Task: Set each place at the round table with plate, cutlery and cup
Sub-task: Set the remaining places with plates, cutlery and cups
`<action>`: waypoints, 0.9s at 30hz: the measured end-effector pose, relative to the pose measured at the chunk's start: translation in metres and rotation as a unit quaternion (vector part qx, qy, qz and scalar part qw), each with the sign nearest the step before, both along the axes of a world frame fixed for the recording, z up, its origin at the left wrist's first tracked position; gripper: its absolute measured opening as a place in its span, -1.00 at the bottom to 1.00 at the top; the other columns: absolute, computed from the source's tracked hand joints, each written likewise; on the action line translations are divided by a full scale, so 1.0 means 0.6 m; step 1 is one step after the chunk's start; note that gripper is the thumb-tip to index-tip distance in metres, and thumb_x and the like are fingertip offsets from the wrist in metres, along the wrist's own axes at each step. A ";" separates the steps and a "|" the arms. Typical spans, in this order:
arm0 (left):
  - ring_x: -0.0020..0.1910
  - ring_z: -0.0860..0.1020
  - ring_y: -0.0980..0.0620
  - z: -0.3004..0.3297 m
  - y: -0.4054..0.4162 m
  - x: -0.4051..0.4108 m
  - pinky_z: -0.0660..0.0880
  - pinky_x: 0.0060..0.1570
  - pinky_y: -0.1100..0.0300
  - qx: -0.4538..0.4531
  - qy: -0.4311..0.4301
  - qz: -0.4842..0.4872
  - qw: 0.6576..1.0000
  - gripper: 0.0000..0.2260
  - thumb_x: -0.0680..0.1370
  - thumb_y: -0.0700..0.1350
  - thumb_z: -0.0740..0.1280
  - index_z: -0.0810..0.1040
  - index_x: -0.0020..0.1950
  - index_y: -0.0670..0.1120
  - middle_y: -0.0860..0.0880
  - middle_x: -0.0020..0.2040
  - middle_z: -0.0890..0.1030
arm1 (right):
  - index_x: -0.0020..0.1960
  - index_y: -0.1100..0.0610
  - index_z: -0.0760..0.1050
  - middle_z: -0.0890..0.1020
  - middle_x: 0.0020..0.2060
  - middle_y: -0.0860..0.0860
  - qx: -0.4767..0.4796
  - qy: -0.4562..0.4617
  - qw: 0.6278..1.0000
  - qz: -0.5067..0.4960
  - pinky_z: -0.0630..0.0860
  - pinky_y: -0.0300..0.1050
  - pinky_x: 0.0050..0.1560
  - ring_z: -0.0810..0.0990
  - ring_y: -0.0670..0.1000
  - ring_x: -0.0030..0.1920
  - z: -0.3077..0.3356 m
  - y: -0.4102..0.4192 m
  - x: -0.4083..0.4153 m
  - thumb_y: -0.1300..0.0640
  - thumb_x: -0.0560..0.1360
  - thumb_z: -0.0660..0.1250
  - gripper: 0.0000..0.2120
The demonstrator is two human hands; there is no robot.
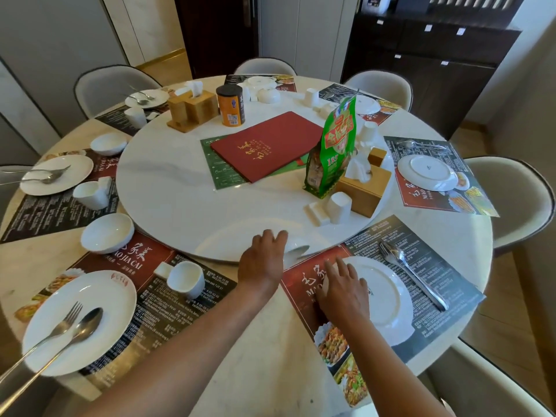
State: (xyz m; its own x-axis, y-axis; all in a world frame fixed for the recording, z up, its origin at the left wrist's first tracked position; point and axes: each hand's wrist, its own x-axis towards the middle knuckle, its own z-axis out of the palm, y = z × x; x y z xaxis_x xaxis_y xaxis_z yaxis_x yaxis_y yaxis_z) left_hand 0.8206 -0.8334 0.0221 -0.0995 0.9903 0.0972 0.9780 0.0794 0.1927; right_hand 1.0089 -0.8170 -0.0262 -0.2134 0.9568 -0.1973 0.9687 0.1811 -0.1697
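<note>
Both hands are out over the near edge of the round pale marble table [264, 350]. The left hand [264, 260] sits at the near rim of the white marble turntable [180, 200], fingers curled over a small white ceramic piece [296, 246] at that rim; it looks like a bowl or spoon but it's blurred, so can't tell which, or whether it's really gripped. The right hand [341, 288] lies flat with fingers spread, resting on the left rim of the white round plate [388, 299] and the dark printed paper placemat [445, 284] under it, nothing held.

On that same placemat, just right of the plate, a steel spoon and fork [410, 273] lie side by side, pointing toward the turntable.

The place at the near-left edge has a white logo plate [99, 305] with a steel fork [57, 329] and steel spoon [81, 326] across it, a white handleless cup [186, 278] just beyond, and a white bowl [106, 233] further left.

On the turntable: a red menu folder [264, 145] in the middle, a green snack bag [334, 152] standing upright right of it, a wooden tissue box [364, 188] beside the bag, and an orange canister [230, 105] at the far side.
</note>
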 end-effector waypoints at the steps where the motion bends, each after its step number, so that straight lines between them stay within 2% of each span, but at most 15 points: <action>1: 0.10 0.51 -0.16 0.006 -0.008 -0.001 0.51 -0.11 0.02 -0.010 -0.074 0.046 0.996 -0.63 0.62 -0.25 0.14 0.35 0.42 -0.03 -0.13 0.18 0.50 | 0.58 -0.04 0.10 0.19 0.58 0.05 0.000 0.001 1.000 -0.009 0.28 0.23 0.46 0.17 0.14 0.56 -0.003 -0.013 0.002 -0.14 0.56 0.23 -0.35; 3: 0.04 0.54 -0.16 0.006 -0.024 -0.002 0.55 -0.06 -0.02 -0.020 -0.225 0.164 0.960 -0.73 0.62 -0.25 0.10 0.40 0.27 -0.03 -0.13 0.09 0.56 | 0.59 -0.03 0.11 0.17 0.59 0.06 0.004 0.003 1.000 -0.030 0.23 0.18 0.49 0.14 0.14 0.57 -0.007 -0.039 0.005 -0.18 0.57 0.23 -0.33; 5: -0.01 0.53 -0.15 -0.003 -0.033 -0.004 0.53 -0.15 0.03 -0.060 -0.341 0.258 0.902 -0.78 0.60 -0.25 0.11 0.40 0.17 -0.02 -0.12 0.10 0.57 | 0.58 0.01 0.13 0.16 0.59 0.09 0.017 0.006 0.999 -0.040 0.19 0.10 0.51 0.13 0.14 0.57 -0.009 -0.058 0.010 -0.21 0.58 0.21 -0.34; 9: 0.02 0.53 -0.16 -0.022 -0.037 -0.001 0.49 -0.55 0.14 -0.111 -0.500 0.344 0.787 -0.67 0.58 -0.31 0.17 0.44 0.31 -0.10 -0.17 0.22 0.52 | 0.57 0.04 0.15 0.18 0.58 0.07 0.019 0.025 0.998 -0.046 0.17 0.02 0.53 0.14 0.12 0.57 -0.006 -0.073 0.020 -0.18 0.59 0.24 -0.36; 11: -0.08 0.53 -0.14 -0.027 -0.037 0.005 0.52 -0.56 0.13 -0.111 -0.551 0.354 0.748 -0.69 0.57 -0.35 0.18 0.45 0.27 -0.11 -0.16 0.16 0.50 | 0.57 0.05 0.17 0.21 0.57 0.06 0.024 0.032 0.998 -0.038 0.20 0.01 0.52 0.17 0.11 0.56 -0.006 -0.076 0.024 -0.16 0.58 0.26 -0.36; 14: -0.04 0.55 -0.18 -0.043 -0.036 0.011 0.58 -0.48 0.06 -0.114 -0.570 0.358 0.731 -0.67 0.54 -0.37 0.18 0.48 0.22 -0.08 -0.16 0.13 0.53 | 0.59 0.04 0.15 0.20 0.58 0.04 0.024 0.029 0.999 -0.031 0.19 0.01 0.52 0.15 0.10 0.57 -0.008 -0.083 0.030 -0.16 0.58 0.26 -0.34; 19: 0.03 0.52 -0.20 -0.062 -0.037 0.023 0.58 -0.51 0.07 -0.114 -0.552 0.361 0.743 -0.67 0.54 -0.36 0.17 0.47 0.15 0.03 -0.12 0.14 0.50 | 0.63 -0.02 0.03 0.07 0.62 0.00 0.003 0.027 0.999 -0.028 0.10 0.05 0.56 0.03 0.10 0.61 -0.013 -0.085 0.037 -0.18 0.59 0.24 -0.29; 27: 0.07 0.54 -0.21 -0.083 -0.030 0.016 0.66 -0.35 -0.04 -0.099 -0.545 0.367 0.747 -0.61 0.55 -0.31 0.20 0.54 0.30 0.02 -0.09 0.12 0.52 | 0.62 -0.03 0.05 0.09 0.62 -0.01 0.008 0.027 0.999 -0.017 0.13 0.05 0.55 0.05 0.09 0.61 -0.017 -0.080 0.045 -0.21 0.59 0.23 -0.29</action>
